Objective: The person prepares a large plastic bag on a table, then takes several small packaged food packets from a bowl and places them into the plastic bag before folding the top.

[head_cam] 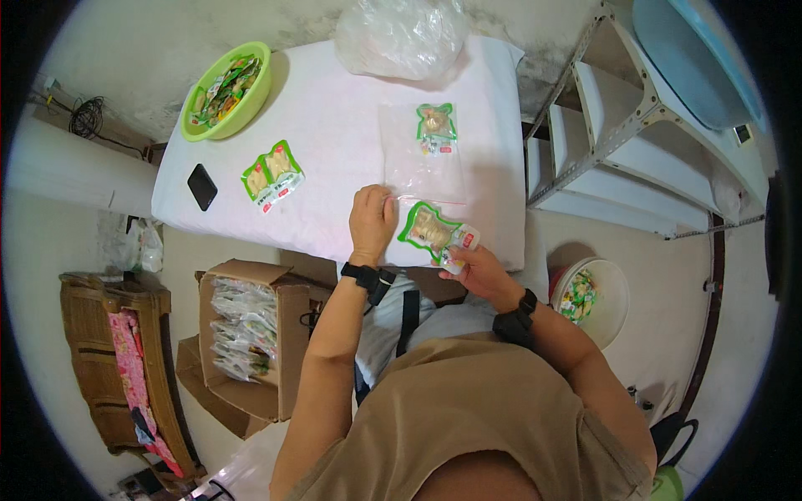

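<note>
My right hand (475, 270) grips the white printed end of a green-edged snack packet (429, 229) near the table's front edge. Pale food shows through its clear window. At the left corner of the opening of a clear zip bag (410, 163), my left hand (373, 216) has its fingers curled; its fingertips are hidden. The bag lies flat with its reddish zip line towards me. A single packet (437, 128) shows in its far right part. Two overlapping packets (273, 174) lie on the white-covered table (326, 125) to the left of my hands.
A green basin (265, 81) of packets stands at the back left, near a black phone (202, 187). A bundle of clear plastic bags (401, 37) sits at the back. On the floor are a cardboard box (293, 351) of filled bags and a white bucket (611, 300). Metal shelving (626, 134) borders the right.
</note>
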`<act>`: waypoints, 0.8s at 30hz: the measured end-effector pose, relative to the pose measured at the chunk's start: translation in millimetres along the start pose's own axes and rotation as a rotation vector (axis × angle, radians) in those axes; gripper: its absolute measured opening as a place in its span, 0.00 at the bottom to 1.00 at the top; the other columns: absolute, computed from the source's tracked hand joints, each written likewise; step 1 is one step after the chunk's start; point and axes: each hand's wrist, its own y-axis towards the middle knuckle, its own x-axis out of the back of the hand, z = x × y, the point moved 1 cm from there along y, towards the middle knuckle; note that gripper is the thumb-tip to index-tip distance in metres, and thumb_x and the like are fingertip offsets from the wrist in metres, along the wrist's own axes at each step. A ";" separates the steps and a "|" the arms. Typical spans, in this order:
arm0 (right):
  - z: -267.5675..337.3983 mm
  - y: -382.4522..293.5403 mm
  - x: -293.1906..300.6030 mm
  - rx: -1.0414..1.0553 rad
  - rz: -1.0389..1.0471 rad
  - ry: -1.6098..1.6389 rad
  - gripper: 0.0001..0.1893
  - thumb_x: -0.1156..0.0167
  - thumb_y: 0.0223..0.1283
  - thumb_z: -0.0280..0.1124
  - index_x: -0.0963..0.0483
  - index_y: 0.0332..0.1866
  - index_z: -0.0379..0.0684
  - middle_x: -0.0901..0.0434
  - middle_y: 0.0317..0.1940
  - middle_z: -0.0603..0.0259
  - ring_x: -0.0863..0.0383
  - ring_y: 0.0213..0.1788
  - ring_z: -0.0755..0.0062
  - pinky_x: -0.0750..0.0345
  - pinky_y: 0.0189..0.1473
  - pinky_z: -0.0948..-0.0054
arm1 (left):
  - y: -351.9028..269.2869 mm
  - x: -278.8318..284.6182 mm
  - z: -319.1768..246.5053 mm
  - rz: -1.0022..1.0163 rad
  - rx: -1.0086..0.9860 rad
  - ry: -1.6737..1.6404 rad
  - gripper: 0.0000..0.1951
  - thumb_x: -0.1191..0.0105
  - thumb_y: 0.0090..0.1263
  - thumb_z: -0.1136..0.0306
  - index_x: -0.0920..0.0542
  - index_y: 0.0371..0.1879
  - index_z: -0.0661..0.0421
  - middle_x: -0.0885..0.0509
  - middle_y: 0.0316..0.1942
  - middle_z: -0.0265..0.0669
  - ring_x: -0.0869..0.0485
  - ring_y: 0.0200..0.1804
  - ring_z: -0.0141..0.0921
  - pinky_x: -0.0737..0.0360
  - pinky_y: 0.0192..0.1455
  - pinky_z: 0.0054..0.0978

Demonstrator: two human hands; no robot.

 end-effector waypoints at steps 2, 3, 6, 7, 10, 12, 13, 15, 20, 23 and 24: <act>0.0 7.9 -9.2 0.104 -0.044 -0.031 0.15 0.45 0.65 0.30 0.30 0.55 0.41 0.21 0.48 0.64 0.20 0.46 0.71 0.22 0.46 0.67 | 0.5 -0.3 -1.3 -0.030 0.002 -0.016 0.07 0.44 0.58 0.77 0.23 0.36 0.58 0.20 0.37 0.42 0.22 0.42 0.43 0.24 0.44 0.36; -2.5 12.9 -8.5 0.107 -0.044 -0.033 0.15 0.45 0.65 0.30 0.30 0.55 0.41 0.21 0.48 0.64 0.20 0.46 0.71 0.22 0.46 0.67 | 1.0 -0.7 -2.2 -0.056 0.002 -0.033 0.05 0.45 0.59 0.78 0.23 0.34 0.57 0.20 0.35 0.41 0.21 0.40 0.42 0.24 0.42 0.35; -10.1 31.2 -1.8 0.141 -0.240 -0.067 0.18 0.43 0.63 0.30 0.31 0.57 0.41 0.22 0.48 0.63 0.21 0.49 0.69 0.20 0.45 0.64 | 0.5 -2.3 -5.5 -0.065 0.014 -0.089 0.05 0.45 0.59 0.79 0.23 0.33 0.58 0.20 0.34 0.41 0.21 0.39 0.42 0.23 0.42 0.35; -9.5 36.0 -4.1 0.138 -0.254 -0.043 0.18 0.43 0.62 0.29 0.31 0.57 0.41 0.22 0.48 0.63 0.21 0.48 0.69 0.20 0.43 0.63 | -0.1 -2.3 -6.0 -0.069 0.012 -0.088 0.05 0.45 0.59 0.79 0.23 0.33 0.58 0.20 0.34 0.41 0.21 0.39 0.42 0.23 0.42 0.35; -27.2 68.5 34.1 0.389 -0.191 -0.522 0.16 0.42 0.61 0.28 0.30 0.54 0.40 0.21 0.46 0.63 0.20 0.46 0.67 0.21 0.41 0.62 | 0.2 -7.3 -9.5 -0.082 0.019 -0.157 0.05 0.45 0.59 0.80 0.22 0.33 0.59 0.20 0.34 0.42 0.21 0.39 0.43 0.23 0.42 0.35; -30.3 82.0 36.3 0.618 -0.090 -1.025 0.14 0.41 0.60 0.28 0.28 0.51 0.39 0.20 0.44 0.61 0.20 0.45 0.65 0.21 0.40 0.62 | -2.3 -8.4 -7.5 -0.103 0.025 -0.182 0.06 0.46 0.59 0.80 0.22 0.35 0.60 0.20 0.35 0.43 0.21 0.39 0.43 0.23 0.43 0.35; -27.2 90.4 33.3 0.610 -0.065 -0.732 0.12 0.40 0.58 0.28 0.26 0.47 0.37 0.19 0.38 0.58 0.19 0.40 0.63 0.22 0.39 0.63 | -3.4 -10.9 -7.9 -0.103 0.021 -0.186 0.06 0.46 0.59 0.80 0.22 0.35 0.60 0.20 0.35 0.43 0.21 0.39 0.43 0.23 0.43 0.35; -18.6 102.4 18.1 0.598 -0.041 -0.440 0.10 0.39 0.57 0.28 0.24 0.42 0.36 0.19 0.33 0.54 0.19 0.36 0.60 0.22 0.38 0.64 | -5.7 -15.6 -7.4 -0.104 0.065 -0.227 0.07 0.46 0.59 0.81 0.22 0.36 0.60 0.20 0.35 0.44 0.21 0.40 0.44 0.23 0.43 0.35; 21.9 98.6 -25.1 0.627 -0.170 -1.493 0.08 0.45 0.59 0.25 0.23 0.40 0.34 0.19 0.35 0.48 0.18 0.38 0.56 0.23 0.41 0.64 | -11.1 -13.4 -6.2 -0.108 0.034 -0.219 0.07 0.47 0.59 0.81 0.22 0.37 0.60 0.20 0.36 0.44 0.21 0.40 0.44 0.23 0.43 0.36; 31.8 117.1 -32.8 0.770 -0.195 -1.633 0.07 0.43 0.58 0.27 0.23 0.32 0.33 0.21 0.27 0.46 0.20 0.32 0.52 0.24 0.37 0.65 | -16.0 -13.5 -2.4 -0.122 0.034 -0.213 0.08 0.47 0.59 0.81 0.22 0.37 0.59 0.20 0.36 0.44 0.21 0.40 0.44 0.23 0.43 0.36; 31.1 124.9 -32.3 0.776 -0.185 -1.636 0.07 0.43 0.58 0.27 0.23 0.32 0.33 0.21 0.27 0.46 0.20 0.32 0.52 0.24 0.37 0.65 | -16.5 -12.7 0.0 -0.127 0.027 -0.195 0.08 0.47 0.59 0.80 0.22 0.37 0.59 0.20 0.36 0.44 0.22 0.41 0.44 0.23 0.44 0.36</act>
